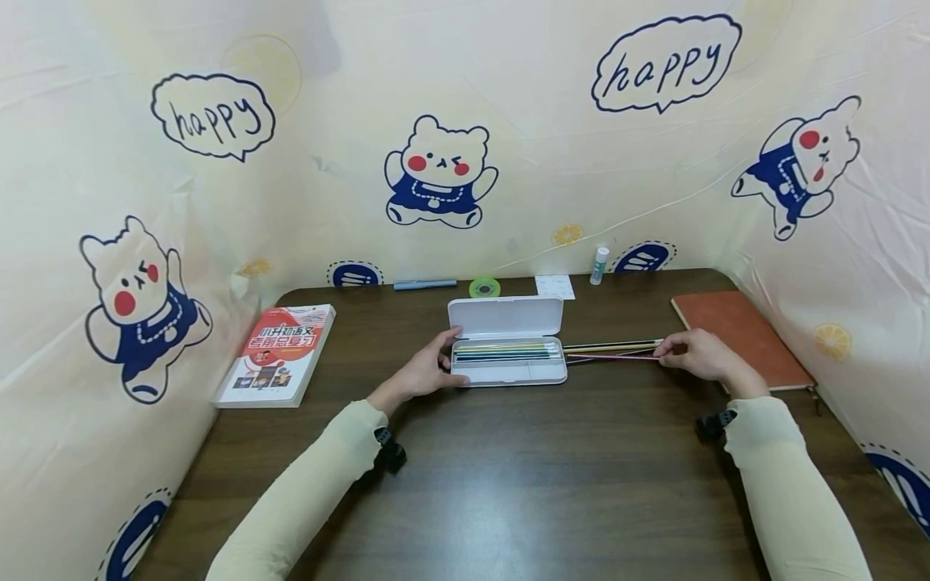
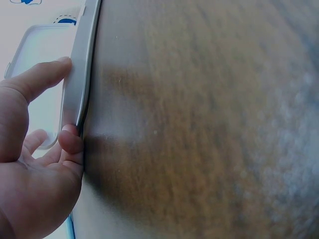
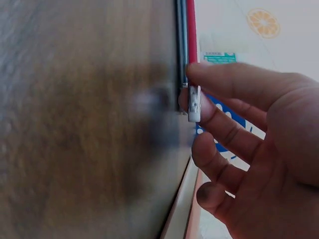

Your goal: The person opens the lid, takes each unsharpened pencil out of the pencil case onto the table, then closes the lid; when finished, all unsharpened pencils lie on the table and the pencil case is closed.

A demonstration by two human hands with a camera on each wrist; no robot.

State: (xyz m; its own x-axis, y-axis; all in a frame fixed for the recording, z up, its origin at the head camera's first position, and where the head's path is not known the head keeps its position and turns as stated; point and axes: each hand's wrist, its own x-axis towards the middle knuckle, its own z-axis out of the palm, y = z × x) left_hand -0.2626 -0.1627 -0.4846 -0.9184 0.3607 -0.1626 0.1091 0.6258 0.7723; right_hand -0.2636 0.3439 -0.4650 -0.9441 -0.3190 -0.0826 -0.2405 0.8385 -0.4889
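Observation:
A white pencil case lies with its lid raised in the middle of the table, several pencils lined up inside. My left hand holds the case at its left end, thumb on the front side and fingers toward the back, as the left wrist view also shows. Between thumb and forefinger my right hand pinches a red pencil near its white eraser end. That pencil points left toward the case. Other dark pencils lie beside it, right of the case.
A book lies at the left and a brown notebook at the right, by the right hand. Along the back edge are a blue pen, a green tape roll, a white paper and a glue stick.

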